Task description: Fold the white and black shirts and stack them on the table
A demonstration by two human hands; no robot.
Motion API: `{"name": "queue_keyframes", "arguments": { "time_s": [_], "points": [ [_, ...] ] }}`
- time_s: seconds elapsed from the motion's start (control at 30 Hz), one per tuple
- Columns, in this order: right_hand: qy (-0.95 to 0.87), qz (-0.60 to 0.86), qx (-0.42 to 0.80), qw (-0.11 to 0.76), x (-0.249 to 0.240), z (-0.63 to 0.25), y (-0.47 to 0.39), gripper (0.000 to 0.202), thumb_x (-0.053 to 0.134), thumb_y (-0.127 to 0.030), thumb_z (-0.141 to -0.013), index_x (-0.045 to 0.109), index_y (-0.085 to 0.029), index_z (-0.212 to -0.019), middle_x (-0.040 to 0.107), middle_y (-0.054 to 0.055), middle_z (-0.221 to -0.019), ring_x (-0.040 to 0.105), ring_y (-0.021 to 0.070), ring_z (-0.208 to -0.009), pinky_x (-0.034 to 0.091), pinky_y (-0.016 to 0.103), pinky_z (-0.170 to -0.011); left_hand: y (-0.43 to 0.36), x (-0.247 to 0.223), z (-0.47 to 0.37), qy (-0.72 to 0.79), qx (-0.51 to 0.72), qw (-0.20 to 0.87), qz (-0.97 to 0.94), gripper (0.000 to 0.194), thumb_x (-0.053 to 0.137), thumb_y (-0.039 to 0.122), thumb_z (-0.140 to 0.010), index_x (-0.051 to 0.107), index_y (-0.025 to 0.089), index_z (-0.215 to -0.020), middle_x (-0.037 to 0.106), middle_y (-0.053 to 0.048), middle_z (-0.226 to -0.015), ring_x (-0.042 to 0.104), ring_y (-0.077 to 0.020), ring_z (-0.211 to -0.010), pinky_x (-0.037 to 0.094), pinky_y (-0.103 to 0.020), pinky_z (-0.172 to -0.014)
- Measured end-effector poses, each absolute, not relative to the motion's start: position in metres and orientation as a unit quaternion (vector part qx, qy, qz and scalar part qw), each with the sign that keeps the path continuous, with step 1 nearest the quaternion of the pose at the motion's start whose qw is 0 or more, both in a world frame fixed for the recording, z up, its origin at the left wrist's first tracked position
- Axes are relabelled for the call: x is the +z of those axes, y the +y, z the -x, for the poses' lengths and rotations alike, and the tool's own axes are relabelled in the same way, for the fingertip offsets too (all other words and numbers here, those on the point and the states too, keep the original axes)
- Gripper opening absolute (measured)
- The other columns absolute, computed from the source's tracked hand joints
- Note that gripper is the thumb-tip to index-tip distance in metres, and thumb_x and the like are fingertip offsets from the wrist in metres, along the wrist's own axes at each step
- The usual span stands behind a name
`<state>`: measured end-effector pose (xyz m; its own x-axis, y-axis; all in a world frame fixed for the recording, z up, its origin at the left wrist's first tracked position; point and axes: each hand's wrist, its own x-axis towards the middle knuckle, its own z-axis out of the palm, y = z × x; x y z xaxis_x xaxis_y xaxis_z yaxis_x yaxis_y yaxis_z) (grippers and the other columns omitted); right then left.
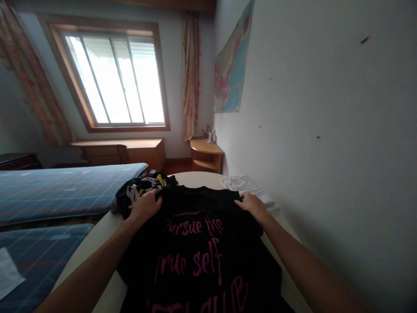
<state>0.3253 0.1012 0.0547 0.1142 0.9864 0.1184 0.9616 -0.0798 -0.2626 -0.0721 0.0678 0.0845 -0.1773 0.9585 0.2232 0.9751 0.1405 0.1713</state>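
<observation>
A black T-shirt (pixel 195 243) with pink lettering lies spread over a pale round table (pixel 107 234), its collar toward the far side. My left hand (pixel 146 206) pinches the shirt's left shoulder, close to a crumpled black garment with white and yellow print (pixel 133 191). At the right shoulder, my right hand (pixel 252 206) grips the fabric between thumb and fingers. Just beyond that hand lies folded white cloth (pixel 247 184).
Blue plaid mattresses (pixel 65 189) stand left of the table. A white wall (pixel 342 174) runs along the right side. Farther back are a wooden desk (pixel 143 148), a corner shelf (pixel 206 148) and a window (pixel 114 78).
</observation>
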Motion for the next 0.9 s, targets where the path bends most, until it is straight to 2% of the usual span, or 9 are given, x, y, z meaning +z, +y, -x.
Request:
{"name": "queue_keyframes", "arguments": {
  "time_s": [0.1, 0.27, 0.43, 0.53, 0.6, 0.7, 0.8, 0.9],
  "points": [
    [-0.670, 0.724, 0.049, 0.157, 0.060, -0.319, 0.108, 0.023, 0.059, -0.037, -0.088, 0.070, -0.019, -0.098, 0.075, 0.010, -0.100, 0.070, 0.0262, -0.097, 0.046, 0.029, -0.076, 0.073, 0.090, 0.070, -0.748, -0.151, 0.031, 0.646, 0.037, 0.036, 0.034, -0.096, 0.059, 0.018, -0.120, 0.073, -0.015, -0.104, 0.071, -0.0332, -0.097, 0.051, -0.039, -0.079],
    [-0.639, 0.741, 0.022, 0.206, 0.088, -0.319, 0.133, 0.035, 0.039, -0.035, -0.100, 0.057, -0.013, -0.120, 0.071, 0.017, -0.108, 0.068, 0.0272, -0.101, 0.046, 0.031, -0.077, 0.095, 0.115, 0.078, -0.728, -0.231, 0.070, 0.641, 0.035, 0.037, 0.030, -0.097, 0.055, 0.020, -0.125, 0.073, -0.012, -0.106, 0.070, -0.0302, -0.100, 0.050, -0.038, -0.085],
    [-0.588, 0.763, -0.019, 0.266, 0.124, -0.329, 0.171, 0.036, 0.039, -0.038, -0.101, 0.049, -0.015, -0.127, 0.070, 0.018, -0.108, 0.068, 0.0298, -0.101, 0.046, 0.034, -0.078, 0.126, 0.145, 0.089, -0.708, -0.265, 0.118, 0.644, 0.033, 0.040, 0.025, -0.096, 0.057, 0.021, -0.123, 0.072, -0.010, -0.113, 0.067, -0.0280, -0.106, 0.049, -0.035, -0.091],
    [-0.584, 0.770, -0.028, 0.257, 0.127, -0.332, 0.189, 0.038, 0.033, -0.037, -0.103, 0.045, -0.015, -0.131, 0.068, 0.019, -0.111, 0.067, 0.0302, -0.102, 0.047, 0.036, -0.080, 0.143, 0.144, 0.093, -0.723, -0.243, 0.118, 0.636, 0.034, 0.039, 0.025, -0.097, 0.059, 0.020, -0.124, 0.072, -0.012, -0.111, 0.068, -0.0294, -0.105, 0.049, -0.037, -0.090],
    [-0.604, 0.762, -0.017, 0.235, 0.119, -0.330, 0.195, 0.038, 0.035, -0.034, -0.102, 0.044, -0.014, -0.134, 0.068, 0.018, -0.111, 0.067, 0.0290, -0.102, 0.048, 0.036, -0.082, 0.150, 0.135, 0.093, -0.724, -0.232, 0.107, 0.641, 0.035, 0.040, 0.025, -0.097, 0.059, 0.019, -0.125, 0.072, -0.013, -0.112, 0.068, -0.0300, -0.105, 0.049, -0.038, -0.091],
    [-0.653, 0.731, 0.005, 0.198, 0.095, -0.323, 0.192, 0.048, 0.053, -0.033, -0.095, 0.043, -0.014, -0.138, 0.068, 0.017, -0.118, 0.066, 0.0269, -0.106, 0.048, 0.034, -0.087, 0.150, 0.117, 0.088, -0.715, -0.219, 0.091, 0.657, 0.043, 0.048, 0.026, -0.094, 0.053, 0.018, -0.136, 0.067, -0.014, -0.124, 0.065, -0.0301, -0.112, 0.048, -0.038, -0.095],
    [-0.695, 0.699, 0.004, 0.169, 0.072, -0.313, 0.178, 0.063, 0.065, -0.031, -0.087, 0.042, -0.018, -0.144, 0.050, 0.018, -0.145, 0.054, 0.0296, -0.125, 0.043, 0.038, -0.099, 0.139, 0.101, 0.080, -0.706, -0.219, 0.097, 0.666, 0.054, 0.051, 0.029, -0.093, 0.042, 0.018, -0.145, 0.057, -0.015, -0.138, 0.061, -0.0315, -0.118, 0.047, -0.040, -0.097],
    [-0.726, 0.671, -0.054, 0.140, 0.055, -0.304, 0.158, 0.056, 0.062, -0.035, -0.089, 0.048, -0.018, -0.141, 0.030, 0.017, -0.159, 0.034, 0.0343, -0.141, 0.031, 0.048, -0.112, 0.118, 0.088, 0.073, -0.692, -0.239, 0.127, 0.669, 0.056, 0.051, 0.031, -0.092, 0.040, 0.018, -0.146, 0.048, -0.014, -0.146, 0.054, -0.0328, -0.125, 0.047, -0.042, -0.099]
  ]
}}
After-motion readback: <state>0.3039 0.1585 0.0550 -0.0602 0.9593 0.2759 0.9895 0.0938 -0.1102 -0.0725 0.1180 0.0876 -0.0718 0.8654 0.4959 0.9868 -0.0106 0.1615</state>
